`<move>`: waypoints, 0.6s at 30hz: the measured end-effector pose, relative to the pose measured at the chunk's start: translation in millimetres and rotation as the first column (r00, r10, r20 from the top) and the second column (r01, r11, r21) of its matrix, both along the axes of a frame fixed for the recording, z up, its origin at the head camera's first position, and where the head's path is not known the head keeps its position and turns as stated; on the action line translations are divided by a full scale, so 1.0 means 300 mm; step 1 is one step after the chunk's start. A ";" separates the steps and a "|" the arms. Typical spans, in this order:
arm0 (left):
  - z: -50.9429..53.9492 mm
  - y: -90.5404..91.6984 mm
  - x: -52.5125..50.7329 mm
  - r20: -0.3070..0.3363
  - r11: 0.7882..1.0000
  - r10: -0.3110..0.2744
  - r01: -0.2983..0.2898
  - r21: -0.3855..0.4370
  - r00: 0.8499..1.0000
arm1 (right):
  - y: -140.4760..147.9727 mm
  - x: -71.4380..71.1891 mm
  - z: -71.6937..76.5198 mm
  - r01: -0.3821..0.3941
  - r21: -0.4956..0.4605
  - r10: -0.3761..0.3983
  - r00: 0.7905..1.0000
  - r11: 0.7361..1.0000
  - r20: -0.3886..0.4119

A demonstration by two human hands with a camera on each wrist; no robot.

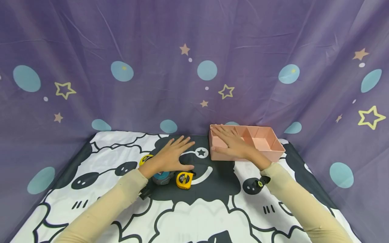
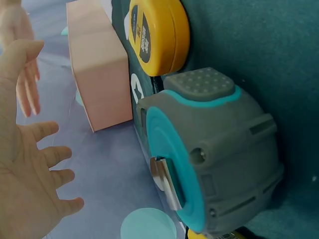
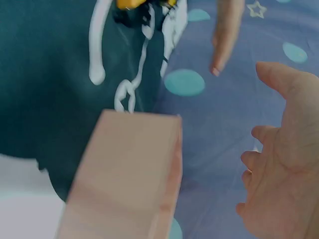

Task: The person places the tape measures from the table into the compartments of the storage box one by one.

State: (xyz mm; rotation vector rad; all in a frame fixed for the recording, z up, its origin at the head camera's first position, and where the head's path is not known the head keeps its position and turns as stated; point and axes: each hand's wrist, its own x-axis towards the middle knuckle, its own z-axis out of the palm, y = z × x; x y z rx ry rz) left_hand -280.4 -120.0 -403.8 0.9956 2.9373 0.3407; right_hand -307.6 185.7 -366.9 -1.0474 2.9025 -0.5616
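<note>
In the head view the left hand (image 1: pixel 170 158) is held spread above the tape measures, holding nothing. Below it lie a grey and teal tape measure (image 1: pixel 162 179) and a yellow one (image 1: pixel 184 180); another yellow one (image 1: pixel 146 158) is partly hidden behind the hand. The left wrist view shows the grey and teal tape measure (image 2: pixel 224 149) close up, beside the spread left hand (image 2: pixel 30 179). Over the left part of a pink divided box (image 1: pixel 275 156) is the right hand (image 1: pixel 232 143), fingers spread and empty. The right wrist view has that hand (image 3: pixel 289 159) beside the box (image 3: pixel 119 174).
A cloth (image 1: pixel 194 216) with black and white cartoon sheep covers the table. Behind it hangs a purple curtain (image 1: pixel 164 74) with stars and blue ovals. The box stands at the back right, near the curtain. A small dark object (image 1: pixel 145 193) lies beside the left sleeve.
</note>
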 end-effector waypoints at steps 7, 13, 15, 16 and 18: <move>0.005 0.003 0.017 0.010 0.999 -0.034 0.033 0.020 0.999 | 0.110 -0.043 0.103 0.062 -0.080 -0.058 0.997 0.995 0.046; 0.007 0.012 0.032 0.015 0.994 -0.104 0.104 0.029 0.994 | 0.225 -0.083 0.181 0.105 -0.120 -0.101 0.994 0.987 0.033; 0.006 0.013 0.038 0.004 0.990 -0.137 0.137 0.018 0.991 | 0.269 -0.095 0.202 0.146 -0.100 -0.146 0.989 0.984 0.011; 0.005 0.014 0.041 0.001 0.989 -0.149 0.149 0.011 0.989 | 0.293 -0.101 0.211 0.169 -0.081 -0.169 0.986 0.982 0.006; 0.005 0.015 0.047 -0.008 0.983 -0.182 0.182 0.003 0.983 | 0.342 -0.112 0.227 0.224 -0.042 -0.224 0.974 0.974 0.002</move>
